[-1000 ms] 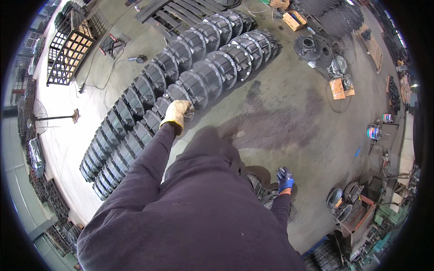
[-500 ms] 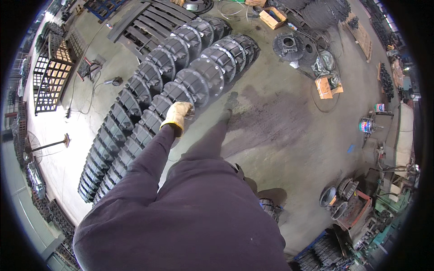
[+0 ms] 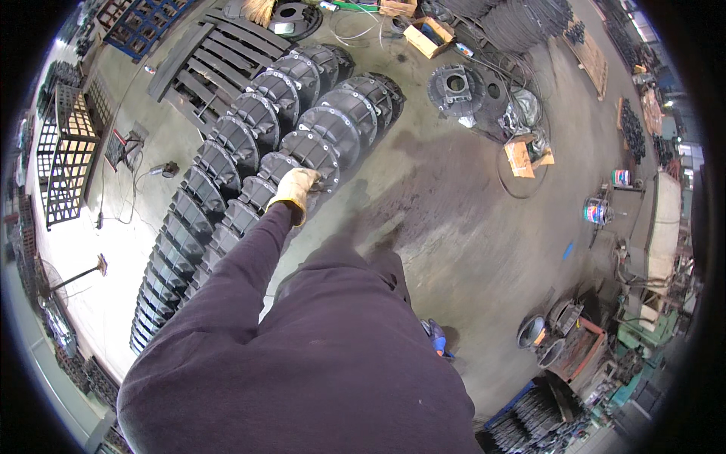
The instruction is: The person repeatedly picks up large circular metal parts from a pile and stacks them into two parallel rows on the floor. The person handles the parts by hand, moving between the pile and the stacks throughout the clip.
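Note:
My left hand [image 3: 296,189], in a pale work glove with a yellow cuff, reaches to the right-hand row of dark metal housings. Its fingers are curled in beside the rim of a round flanged housing [image 3: 311,151]. A small thing shows at the fingertips, too small to name; whether the hand grips the flange is hidden by the glove. The housings stand on edge, packed one behind another, and a second row of housings [image 3: 203,189] runs alongside to the left. My right hand is out of view. A blue shape [image 3: 437,339] peeks out beside my dark sleeve and torso, not clear enough to name.
Dark slatted pallets [image 3: 219,64] lie beyond the rows. A round flanged casting [image 3: 456,89], cables and an open carton [image 3: 429,38] sit at the far right. A black grid crate [image 3: 72,163] stands left. Machinery [image 3: 643,333] and a rusty bin [image 3: 586,352] line the right.
The view has shifted, and the rows now sit further left and lower in it. My gloved left hand is still by the right-hand row, now beside a flange nearer its far end.

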Motion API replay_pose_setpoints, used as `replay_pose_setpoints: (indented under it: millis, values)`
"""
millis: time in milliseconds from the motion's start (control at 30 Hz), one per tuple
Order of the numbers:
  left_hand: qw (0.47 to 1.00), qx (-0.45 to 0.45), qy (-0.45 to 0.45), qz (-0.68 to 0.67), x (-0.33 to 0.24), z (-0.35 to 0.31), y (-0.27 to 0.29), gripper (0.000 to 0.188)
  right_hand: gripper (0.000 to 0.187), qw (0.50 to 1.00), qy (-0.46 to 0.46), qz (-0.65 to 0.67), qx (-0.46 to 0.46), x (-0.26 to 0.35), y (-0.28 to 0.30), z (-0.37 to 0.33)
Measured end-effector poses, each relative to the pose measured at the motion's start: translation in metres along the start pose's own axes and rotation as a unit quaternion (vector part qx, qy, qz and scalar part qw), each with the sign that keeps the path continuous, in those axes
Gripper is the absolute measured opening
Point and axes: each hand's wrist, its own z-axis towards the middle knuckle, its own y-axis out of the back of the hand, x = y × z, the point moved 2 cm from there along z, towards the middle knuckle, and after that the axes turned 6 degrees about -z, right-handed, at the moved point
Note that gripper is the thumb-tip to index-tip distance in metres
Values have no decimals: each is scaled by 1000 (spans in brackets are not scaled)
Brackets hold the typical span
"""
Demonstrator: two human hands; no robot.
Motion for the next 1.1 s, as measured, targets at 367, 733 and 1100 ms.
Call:
replay_pose_setpoints:
  millis: [367, 733, 1100]
  values:
    - [994, -95, 29, -33, -18, -13, 25, 29, 28, 985, 3, -171, 31, 195, -11, 111]
    - [441, -291, 480, -700, -62, -218, -217, 13, 41, 913, 45, -398, 77, 546, -160, 230]
    - [95, -330, 570, -747, -237, -247, -409, 40, 39, 710, 142, -649, 233, 475, -425, 166]
